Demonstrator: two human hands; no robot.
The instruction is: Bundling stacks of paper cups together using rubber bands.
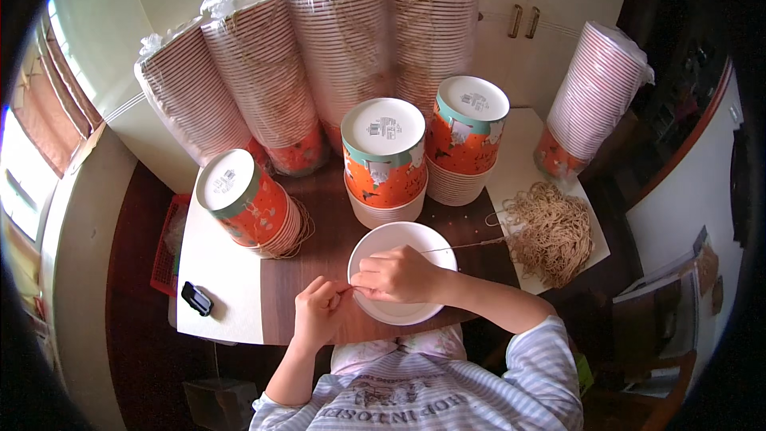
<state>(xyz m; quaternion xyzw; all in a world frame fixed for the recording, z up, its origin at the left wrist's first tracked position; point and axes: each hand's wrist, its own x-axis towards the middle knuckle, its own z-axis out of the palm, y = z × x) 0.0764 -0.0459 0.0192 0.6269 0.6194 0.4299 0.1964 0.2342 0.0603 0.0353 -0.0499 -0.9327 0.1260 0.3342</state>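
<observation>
A white round paper tub (388,315) stands at the table's near edge, its open side up. Over its rim, my right hand (399,275) is closed on a thin tan string (460,247). The string runs off to the right into a tangled heap of the same string (550,235). Just left of the tub, my left hand (321,309) is closed in a pinch, its fingertips close to those of my right hand. What lies between the left fingertips is too small to make out.
Upside-down orange paper tubs stand in a left stack (255,207), a middle stack (383,175) and a right stack (464,140). String loops hang by the left one. Tall plastic-wrapped stacks (339,48) line the back; another (597,92) stands right. A small black object (196,299) lies left.
</observation>
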